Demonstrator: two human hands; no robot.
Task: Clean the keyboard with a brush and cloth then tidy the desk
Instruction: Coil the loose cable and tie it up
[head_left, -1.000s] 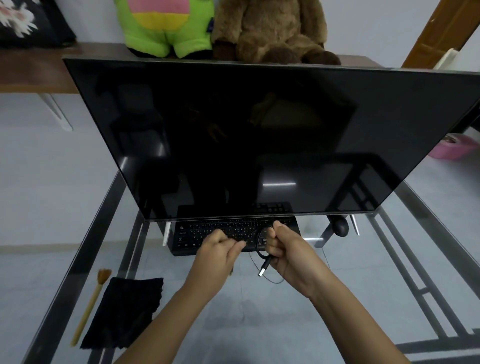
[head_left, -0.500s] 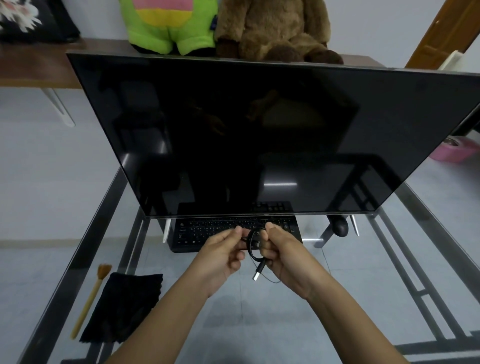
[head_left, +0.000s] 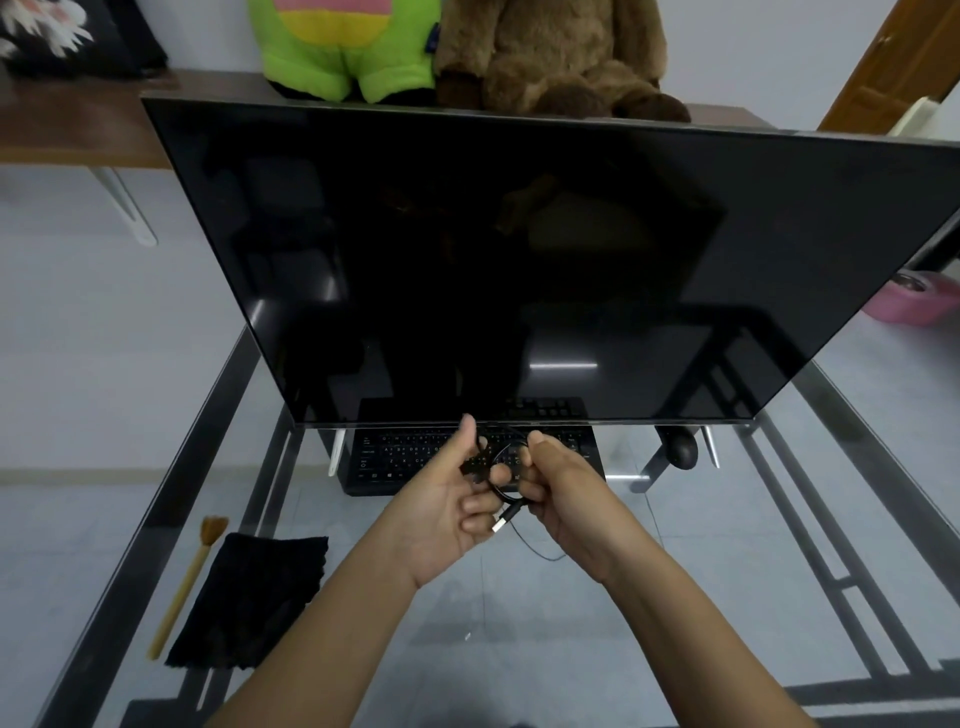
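1. Above the glass counter (head_left: 571, 649), near its middle, the two hands are close together, both closed on a thin black cable (head_left: 500, 491) coiled into a small loop.
2. The left hand (head_left: 447, 514) curls its fingers round the coil, thumb pointing up. The right hand (head_left: 566, 499) pinches the loop from the other side.
3. A silver USB plug (head_left: 505, 519) hangs out between the hands, and a slack strand droops below the right hand.
4. The black keyboard (head_left: 405, 460) lies just beyond the hands, under the lower edge of the dark monitor (head_left: 519, 260); the hands hide its right part.
5. The brush (head_left: 187, 582) and black cloth (head_left: 249, 597) lie side by side at the counter's left edge, well apart from both hands.
6. A black mouse (head_left: 681, 451) sits right of the keyboard.
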